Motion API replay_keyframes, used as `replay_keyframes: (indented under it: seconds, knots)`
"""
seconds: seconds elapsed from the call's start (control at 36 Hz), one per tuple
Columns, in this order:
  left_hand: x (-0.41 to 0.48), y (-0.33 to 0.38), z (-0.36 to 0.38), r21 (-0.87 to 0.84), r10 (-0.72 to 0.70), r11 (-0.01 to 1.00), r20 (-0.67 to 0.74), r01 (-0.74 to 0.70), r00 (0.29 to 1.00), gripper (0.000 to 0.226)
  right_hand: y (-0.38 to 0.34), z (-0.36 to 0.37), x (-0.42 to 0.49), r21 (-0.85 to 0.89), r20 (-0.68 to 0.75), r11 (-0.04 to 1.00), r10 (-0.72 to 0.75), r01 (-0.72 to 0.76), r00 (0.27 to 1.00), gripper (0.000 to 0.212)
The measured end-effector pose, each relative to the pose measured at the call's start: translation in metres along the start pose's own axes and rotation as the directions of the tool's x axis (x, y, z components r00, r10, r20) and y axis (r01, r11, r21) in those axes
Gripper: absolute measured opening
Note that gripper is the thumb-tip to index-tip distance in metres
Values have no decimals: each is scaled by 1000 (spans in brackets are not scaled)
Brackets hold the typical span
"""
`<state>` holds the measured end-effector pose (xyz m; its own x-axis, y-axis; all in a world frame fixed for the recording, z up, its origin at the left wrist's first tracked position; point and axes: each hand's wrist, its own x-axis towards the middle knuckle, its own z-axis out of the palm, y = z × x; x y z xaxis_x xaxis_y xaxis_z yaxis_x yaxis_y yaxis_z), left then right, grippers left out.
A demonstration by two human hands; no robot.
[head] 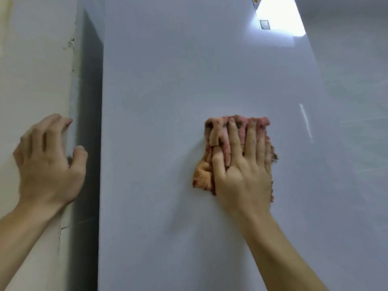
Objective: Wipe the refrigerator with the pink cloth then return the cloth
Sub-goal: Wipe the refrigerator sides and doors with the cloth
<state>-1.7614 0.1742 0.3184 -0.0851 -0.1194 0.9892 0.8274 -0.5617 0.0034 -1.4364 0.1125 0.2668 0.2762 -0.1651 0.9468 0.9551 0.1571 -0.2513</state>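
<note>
The pink cloth [224, 141] lies flat against the pale front of the refrigerator [168, 80], right of its middle, directly under the right hand [243, 175]. That hand presses it to the panel with straight, slightly spread fingers. Bunched cloth shows between the fingers, past the fingertips at the top, and in an orange-tinted clump out beyond the thumb side. The left hand [48, 164] is well apart from the cloth, on the corner of the cream wall [31, 70]. Its fingers are bent over the wall's edge and the thumb is set on the narrow side face, so it grips that corner. A dark gap [90, 101] runs between wall and refrigerator. By count: one cloth, one refrigerator, two bare hands, and two small labels [265, 24] near the refrigerator's top right, too blurred to read.
</note>
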Motion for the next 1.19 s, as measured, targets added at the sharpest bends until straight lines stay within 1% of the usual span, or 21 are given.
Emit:
replay_keyframes:
  seconds: [0.06, 0.11, 0.17, 0.19, 0.22, 0.28, 0.33, 0.36, 0.5, 0.58, 0.64, 0.69, 0.78, 0.83, 0.92, 0.97, 1.03, 1.06, 1.08, 1.14, 1.19]
  knots:
    - [17, -11, 9, -10, 35, 999, 3, -35, 999, 62, 0, 2, 15, -44, 22, 991, 124, -123, 992, 68]
    - [29, -19, 17, -39, 41, 998, 14, -40, 999, 63, -11, 7, 18, -55, 13, 976, 211, -210, 977, 69]
    - [34, -21, 22, -45, 32, 998, 24, -31, 999, 65, -27, 12, 18, -68, -14, 966, 247, -248, 969, 70]
    - [35, -23, 25, -51, 19, 999, 30, -17, 999, 66, -38, 14, 18, -75, -19, 973, 219, -220, 975, 70]
    - [36, -21, 26, -59, 1, 998, 36, 1, 999, 67, -52, 16, 17, -72, -6, 986, 152, -152, 988, 70]
    - [39, -19, 28, -55, -49, 997, 59, 53, 997, 70, -84, 22, 10, -20, 64, 998, -62, 63, 996, 70]
    - [44, -14, 25, 0, -87, 996, 101, 88, 991, 72, -112, 25, 0, 49, 159, 969, -246, 241, 956, 73]
    - [46, -12, 24, 15, -78, 997, 109, 77, 991, 72, -119, 25, -3, 66, 203, 954, -301, 294, 932, 74]
    - [52, -1, 14, 116, -31, 993, 151, 13, 988, 72, -104, 10, 8, 127, 319, 897, -442, 424, 839, 68]
    - [58, 8, 4, 152, -4, 988, 165, -21, 986, 71, -91, -2, 18, 175, 361, 874, -486, 454, 796, 61]
    - [65, 12, -2, 151, 25, 987, 161, -50, 987, 69, -79, -7, 28, 189, 350, 882, -472, 432, 809, 57]
    - [73, 15, -5, 146, 28, 988, 186, -56, 982, 70, -63, -13, 39, 175, 332, 916, -401, 362, 854, 56]
    - [86, 15, -9, 147, -2, 989, 237, -34, 972, 71, -33, -22, 60, 94, 339, 967, -254, 236, 906, 61]
    - [95, 15, -12, 161, -17, 987, 272, -27, 962, 73, -13, -28, 75, 23, 350, 993, -119, 119, 929, 64]
    - [105, 15, -14, 185, -24, 982, 312, -36, 950, 76, -1, -28, 96, -7, 334, 998, 64, -65, 940, 66]
    - [111, 17, -14, 187, -32, 982, 318, -29, 948, 77, -12, -23, 102, 41, 305, 982, 164, -185, 938, 68]
    - [116, 19, -13, 194, -41, 981, 310, -21, 950, 77, -34, -15, 104, 71, 296, 963, 229, -261, 927, 71]
    - [118, 19, -13, 200, -47, 980, 305, -15, 951, 77, -47, -11, 103, 79, 310, 961, 230, -266, 922, 72]
    - [118, 20, -12, 205, -50, 979, 309, -15, 950, 78, -62, -7, 100, 92, 334, 968, 192, -235, 923, 72]
    - [117, 20, -11, 211, -53, 977, 306, -14, 951, 79, -94, 1, 92, 159, 370, 984, 20, -84, 929, 66]
    - [115, 19, -10, 224, -45, 974, 293, -22, 955, 79, -130, 9, 83, 245, 383, 966, -175, 83, 907, 60]
